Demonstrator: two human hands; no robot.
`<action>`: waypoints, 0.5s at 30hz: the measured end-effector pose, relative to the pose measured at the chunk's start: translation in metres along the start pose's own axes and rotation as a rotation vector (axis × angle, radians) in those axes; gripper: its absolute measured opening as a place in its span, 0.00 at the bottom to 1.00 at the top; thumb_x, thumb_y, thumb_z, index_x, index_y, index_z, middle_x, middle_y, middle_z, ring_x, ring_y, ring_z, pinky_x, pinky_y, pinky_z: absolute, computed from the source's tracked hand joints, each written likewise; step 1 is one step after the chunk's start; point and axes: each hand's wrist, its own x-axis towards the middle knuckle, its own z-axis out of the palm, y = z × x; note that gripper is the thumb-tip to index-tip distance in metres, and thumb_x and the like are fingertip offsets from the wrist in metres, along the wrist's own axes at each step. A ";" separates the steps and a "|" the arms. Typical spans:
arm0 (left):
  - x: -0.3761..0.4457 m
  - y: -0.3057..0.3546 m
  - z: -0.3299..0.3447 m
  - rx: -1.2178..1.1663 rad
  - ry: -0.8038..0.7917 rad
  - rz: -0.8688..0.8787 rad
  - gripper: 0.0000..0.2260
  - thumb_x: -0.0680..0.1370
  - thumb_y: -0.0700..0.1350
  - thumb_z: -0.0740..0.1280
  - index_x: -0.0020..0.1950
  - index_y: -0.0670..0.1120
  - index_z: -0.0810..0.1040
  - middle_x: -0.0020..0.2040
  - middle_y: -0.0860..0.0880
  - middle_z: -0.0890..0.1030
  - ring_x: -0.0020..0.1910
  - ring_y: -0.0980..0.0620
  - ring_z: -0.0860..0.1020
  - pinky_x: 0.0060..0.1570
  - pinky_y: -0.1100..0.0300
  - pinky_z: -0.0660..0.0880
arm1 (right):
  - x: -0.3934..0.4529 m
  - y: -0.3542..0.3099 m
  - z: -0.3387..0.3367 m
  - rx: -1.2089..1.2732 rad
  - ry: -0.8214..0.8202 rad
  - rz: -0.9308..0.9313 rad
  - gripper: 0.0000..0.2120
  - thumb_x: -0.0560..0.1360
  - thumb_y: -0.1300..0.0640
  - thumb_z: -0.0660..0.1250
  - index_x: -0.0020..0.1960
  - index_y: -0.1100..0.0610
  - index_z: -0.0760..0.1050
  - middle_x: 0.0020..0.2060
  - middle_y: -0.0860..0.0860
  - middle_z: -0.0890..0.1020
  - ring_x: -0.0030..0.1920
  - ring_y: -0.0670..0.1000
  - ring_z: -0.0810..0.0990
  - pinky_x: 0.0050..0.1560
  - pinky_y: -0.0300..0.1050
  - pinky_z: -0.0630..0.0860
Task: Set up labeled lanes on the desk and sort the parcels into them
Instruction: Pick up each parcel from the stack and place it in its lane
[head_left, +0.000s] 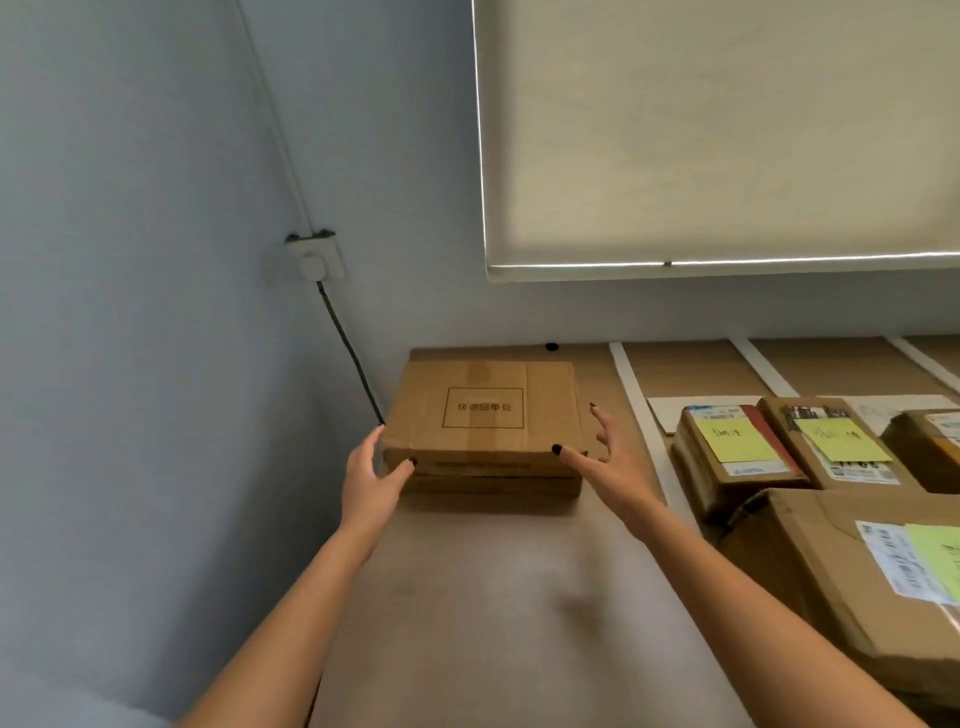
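Observation:
A brown cardboard parcel (485, 415) with a printed square on its top lies on a second flat box in the desk's far left corner. My left hand (371, 475) touches the parcel's near left corner, thumb on the front face. My right hand (605, 457) hovers at its near right corner with the fingers spread, thumb tip at the top edge. White tape strips (631, 387) mark lanes on the desk (467, 597). To the right, two parcels carry yellow notes (735, 439) (836, 439), and a larger parcel (852, 587) bears a green note.
The blue wall (156, 312) runs close along the desk's left side, with a socket (317, 257) and a black cable (353, 358) dropping behind the parcel. A drawn roller blind (727, 135) hangs above the desk's back edge. Another parcel (930, 447) sits at the right border.

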 end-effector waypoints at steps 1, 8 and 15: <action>0.014 -0.009 0.002 -0.005 0.032 -0.013 0.28 0.77 0.45 0.66 0.74 0.53 0.60 0.75 0.49 0.60 0.73 0.48 0.60 0.69 0.48 0.60 | 0.013 0.007 0.006 0.006 0.033 0.010 0.38 0.73 0.51 0.70 0.75 0.47 0.53 0.74 0.52 0.60 0.73 0.55 0.59 0.71 0.57 0.62; 0.074 -0.060 0.045 -0.312 0.069 -0.118 0.26 0.79 0.48 0.62 0.75 0.49 0.58 0.74 0.48 0.63 0.73 0.49 0.62 0.69 0.57 0.59 | 0.059 0.075 0.045 0.192 0.142 0.116 0.30 0.76 0.47 0.63 0.74 0.44 0.55 0.68 0.50 0.67 0.69 0.55 0.66 0.66 0.50 0.65; 0.075 -0.069 0.074 -0.424 0.185 -0.098 0.24 0.81 0.47 0.59 0.75 0.48 0.56 0.69 0.54 0.63 0.60 0.63 0.59 0.57 0.70 0.55 | 0.073 0.097 0.066 0.305 0.292 0.080 0.26 0.78 0.50 0.61 0.74 0.44 0.57 0.69 0.49 0.68 0.67 0.49 0.66 0.66 0.42 0.63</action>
